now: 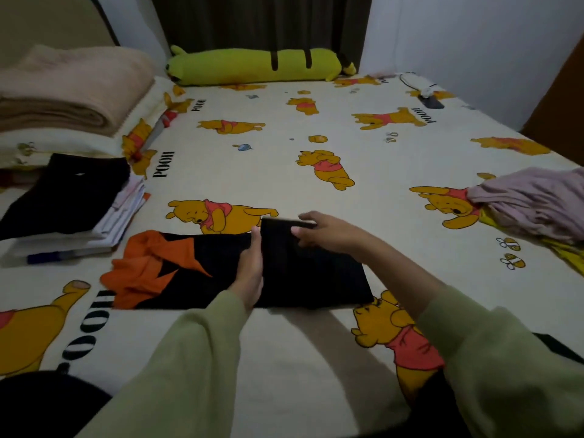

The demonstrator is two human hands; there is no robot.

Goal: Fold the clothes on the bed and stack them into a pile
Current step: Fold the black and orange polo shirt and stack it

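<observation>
Black-and-orange garment (196, 267), half folded on the bed (284, 147), lying crosswise right in front of the person.

Its long axis runs left to right, orange end to the left, and the right end is already doubled over. Left hand (249, 273) lies flat with straight fingers along the fold edge at the middle. Right hand (322, 230) pinches the far corner of the folded flap. From here, the next fold looks set to go leftward across that line. Folded clothes (66, 197) sit stacked at the left, unfolded mauve clothes (534, 200) at the right.
</observation>
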